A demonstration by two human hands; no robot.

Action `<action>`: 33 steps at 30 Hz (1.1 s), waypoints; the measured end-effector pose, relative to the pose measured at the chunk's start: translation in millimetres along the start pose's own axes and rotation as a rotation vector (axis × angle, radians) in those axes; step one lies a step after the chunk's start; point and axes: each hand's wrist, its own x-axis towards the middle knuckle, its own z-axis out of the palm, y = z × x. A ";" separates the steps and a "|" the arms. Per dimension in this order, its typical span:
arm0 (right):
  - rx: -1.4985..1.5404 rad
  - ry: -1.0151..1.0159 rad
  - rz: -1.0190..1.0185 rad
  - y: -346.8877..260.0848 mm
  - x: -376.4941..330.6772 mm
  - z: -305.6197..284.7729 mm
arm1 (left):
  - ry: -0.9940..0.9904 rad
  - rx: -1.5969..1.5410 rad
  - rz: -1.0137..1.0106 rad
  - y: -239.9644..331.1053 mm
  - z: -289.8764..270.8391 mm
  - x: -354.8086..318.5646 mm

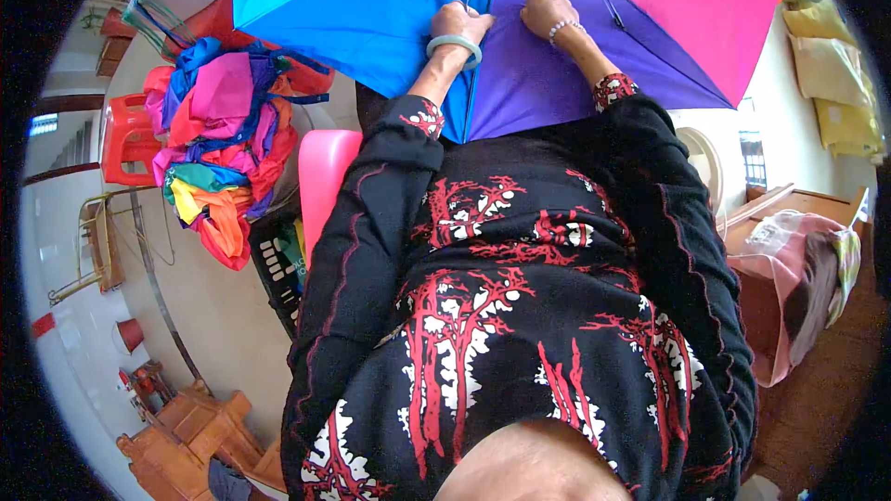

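A multicoloured umbrella (594, 74) lies spread open across my lap, its inside facing up, with blue, purple and pink panels and thin dark ribs. My left hand (461, 26), with a pale green bangle at the wrist, is closed beside the rib where blue meets purple. A thin pale sliver, perhaps a needle, sticks up above its fingers. Over the purple panel, my right hand (549, 14) has its fingers curled together; a bead bracelet circles that wrist. Whatever its fingertips pinch is too small to make out.
A heap of colourful umbrella cloth (218, 121) rests to the left, by a red plastic stool (130, 139). A pink chair part (325, 176) and a black crate (278, 260) stand near my left arm. Cloths (798, 269) hang at the right beside brown wooden furniture.
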 end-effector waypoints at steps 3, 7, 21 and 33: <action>0.012 0.013 -0.017 -21.9 -16.2 -8.2 | 0.055 0.174 -0.060 -10.4 4.5 0.0; -0.048 0.147 0.010 -2.4 -14.7 -23.5 | 0.061 0.255 -0.093 -0.5 4.0 0.6; 0.216 0.367 -0.274 -4.6 -15.4 -111.0 | 0.164 -0.213 0.504 -19.6 7.3 8.2; 0.172 0.397 -0.262 4.6 -6.2 -86.5 | 0.006 -0.598 0.126 -15.4 4.2 13.1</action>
